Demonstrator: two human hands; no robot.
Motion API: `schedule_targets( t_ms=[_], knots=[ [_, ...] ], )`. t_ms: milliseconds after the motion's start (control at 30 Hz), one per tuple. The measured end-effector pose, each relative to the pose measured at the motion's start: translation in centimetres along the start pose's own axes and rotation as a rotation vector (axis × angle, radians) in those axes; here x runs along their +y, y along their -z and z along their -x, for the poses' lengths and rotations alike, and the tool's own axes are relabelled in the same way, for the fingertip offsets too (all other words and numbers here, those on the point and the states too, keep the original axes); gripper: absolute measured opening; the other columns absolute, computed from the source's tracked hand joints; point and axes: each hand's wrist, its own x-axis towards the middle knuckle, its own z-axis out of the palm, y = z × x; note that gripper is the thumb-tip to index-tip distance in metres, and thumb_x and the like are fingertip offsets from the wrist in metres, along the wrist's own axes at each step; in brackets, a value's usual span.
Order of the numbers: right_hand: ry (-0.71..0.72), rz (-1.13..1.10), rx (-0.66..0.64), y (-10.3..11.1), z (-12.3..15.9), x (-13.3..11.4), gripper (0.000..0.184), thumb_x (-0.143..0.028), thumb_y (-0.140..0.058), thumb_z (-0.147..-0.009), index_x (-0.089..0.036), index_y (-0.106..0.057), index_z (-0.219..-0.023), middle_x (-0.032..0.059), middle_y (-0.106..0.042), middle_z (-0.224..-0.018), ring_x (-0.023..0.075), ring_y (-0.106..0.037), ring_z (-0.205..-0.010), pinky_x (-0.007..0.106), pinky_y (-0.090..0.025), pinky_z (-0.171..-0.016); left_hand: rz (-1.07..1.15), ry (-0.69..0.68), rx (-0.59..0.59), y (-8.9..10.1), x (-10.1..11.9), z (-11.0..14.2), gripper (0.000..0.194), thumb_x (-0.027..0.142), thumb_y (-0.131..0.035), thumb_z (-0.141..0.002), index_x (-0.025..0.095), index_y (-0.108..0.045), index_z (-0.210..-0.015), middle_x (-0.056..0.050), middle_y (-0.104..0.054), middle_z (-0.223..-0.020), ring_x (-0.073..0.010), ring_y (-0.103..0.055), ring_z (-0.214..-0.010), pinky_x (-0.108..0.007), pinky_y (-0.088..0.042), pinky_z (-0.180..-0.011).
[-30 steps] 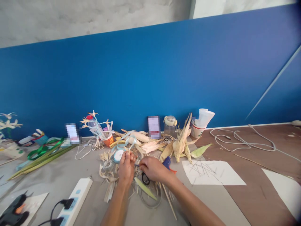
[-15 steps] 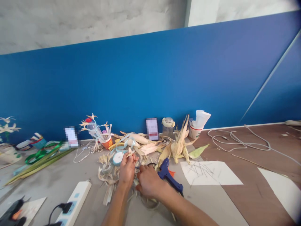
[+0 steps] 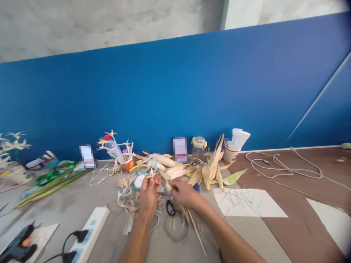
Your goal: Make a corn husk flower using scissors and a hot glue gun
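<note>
My left hand (image 3: 148, 195) is closed, pinching a small pale corn-husk flower (image 3: 151, 173) whose petals stick up above the fingertips. Just to its right, my right hand (image 3: 184, 194) has its fingers drawn together over the husk scraps; what they hold, if anything, is too small to make out. Below the hands lies a pair of scissors with a black handle (image 3: 170, 208), beside a grey wire ring (image 3: 177, 233). A bit of the blue glue gun (image 3: 196, 187) shows behind my right wrist, the rest hidden by the arm. A ribbon roll (image 3: 138, 182) sits left of the flower.
Dried corn husks (image 3: 212, 170) lie at the back, near a lidded jar (image 3: 199, 147) and a paper cup (image 3: 230, 154). Thin wires rest on white paper (image 3: 263, 204) at right. A power strip (image 3: 91, 232) and black glue gun (image 3: 20, 244) occupy the front left.
My right hand has moved up and right, uncovering the scissors' handle and wire ring. My right arm now covers most of the blue glue gun. The left hand still pinches the flower.
</note>
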Motion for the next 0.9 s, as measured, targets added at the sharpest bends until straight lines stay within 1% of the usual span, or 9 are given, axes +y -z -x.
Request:
schedule_targets(
  t_ms=[67, 167, 233, 300, 367, 467, 633, 767, 900],
  knots=[
    [-0.021, -0.306, 0.057, 1.2, -0.4, 0.8, 0.012, -0.019, -0.046, -0.071, -0.017, -0.052, -0.061, -0.0024, -0.049, -0.056, 0.0112, -0.045, -0.055, 0.022, -0.031, -0.054, 0.003, 0.018, -0.002, -0.1, 0.0, 0.1, 0.019, 0.031, -0.065, -0.073, 0.019, -0.051, -0.067, 0.004, -0.048, -0.065, -0.0102, -0.046, -0.063, -0.026, -0.042, -0.070],
    [-0.132, -0.782, 0.094, 2.3, -0.8, 1.4, 0.014, -0.029, -0.050, -0.072, -0.017, -0.052, -0.066, -0.0048, -0.045, -0.052, 0.0084, -0.039, -0.048, 0.021, -0.027, -0.048, 0.062, 0.099, -0.031, -0.4, 0.1, 0.4, 0.018, 0.030, -0.064, -0.074, 0.019, -0.050, -0.071, 0.006, -0.044, -0.060, -0.0081, -0.041, -0.055, -0.026, -0.042, -0.066],
    [-0.199, -1.000, 0.097, 2.4, -1.0, 1.6, 0.017, -0.033, -0.054, -0.069, -0.017, -0.052, -0.066, -0.0052, -0.045, -0.050, 0.0071, -0.036, -0.044, 0.021, -0.024, -0.045, 0.105, 0.161, -0.049, -0.6, 0.2, 0.6, 0.018, 0.030, -0.064, -0.075, 0.019, -0.049, -0.074, 0.007, -0.041, -0.057, -0.0072, -0.038, -0.051, -0.024, -0.041, -0.060],
    [-0.230, -1.122, 0.084, 2.3, -1.1, 1.7, 0.020, -0.035, -0.058, -0.066, -0.016, -0.051, -0.064, -0.0051, -0.046, -0.050, 0.0059, -0.035, -0.042, 0.020, -0.022, -0.044, 0.126, 0.206, -0.069, -0.7, 0.3, 0.6, 0.019, 0.029, -0.065, -0.074, 0.019, -0.049, -0.074, 0.007, -0.039, -0.055, -0.0068, -0.037, -0.050, -0.022, -0.039, -0.056],
    [-0.241, -1.166, 0.069, 2.0, -1.2, 1.7, 0.020, -0.033, -0.062, -0.063, -0.016, -0.052, -0.063, -0.0050, -0.047, -0.050, 0.0051, -0.036, -0.042, 0.020, -0.021, -0.043, 0.130, 0.238, -0.098, -0.7, 0.3, 0.6, 0.020, 0.026, -0.067, -0.073, 0.019, -0.048, -0.075, 0.006, -0.042, -0.058, -0.0064, -0.038, -0.050, -0.022, -0.038, -0.055],
    [-0.253, -1.169, 0.061, 1.5, -1.3, 1.6, 0.020, -0.032, -0.064, -0.061, -0.016, -0.052, -0.063, -0.0055, -0.047, -0.050, 0.0048, -0.037, -0.042, 0.019, -0.021, -0.043, 0.122, 0.273, -0.132, -0.7, 0.4, 0.7, 0.021, 0.024, -0.067, -0.072, 0.019, -0.048, -0.078, 0.005, -0.047, -0.065, -0.0046, -0.037, -0.048, -0.021, -0.037, -0.054],
    [-0.271, -1.162, -0.012, 0.6, -1.2, 1.1, 0.019, -0.032, -0.059, -0.063, -0.017, -0.049, -0.060, -0.0068, -0.044, -0.043, 0.0056, -0.035, -0.039, 0.020, -0.020, -0.042, 0.107, 0.305, -0.159, -1.1, 0.4, 1.0, 0.021, 0.024, -0.067, -0.071, 0.019, -0.047, -0.076, 0.006, -0.042, -0.059, -0.0046, -0.036, -0.046, -0.018, -0.032, -0.049],
    [-0.222, -1.061, -0.047, 0.1, -1.0, 0.8, 0.016, -0.031, -0.056, -0.065, -0.017, -0.051, -0.060, -0.0068, -0.043, -0.041, 0.0060, -0.034, -0.038, 0.021, -0.020, -0.043, 0.144, 0.293, -0.107, -1.2, 0.3, 1.0, 0.020, 0.022, -0.067, -0.070, 0.018, -0.049, -0.074, 0.006, -0.040, -0.057, -0.0049, -0.035, -0.047, -0.018, -0.030, -0.048],
    [-0.198, -0.996, -0.033, -0.3, -1.0, 0.6, 0.014, -0.028, -0.055, -0.067, -0.016, -0.052, -0.060, -0.0065, -0.044, -0.042, 0.0060, -0.034, -0.039, 0.022, -0.020, -0.044, 0.182, 0.270, -0.050, -1.3, 0.1, 1.0, 0.017, 0.020, -0.067, -0.070, 0.018, -0.051, -0.075, 0.006, -0.043, -0.060, -0.0048, -0.036, -0.048, -0.018, -0.032, -0.049]
  ],
)
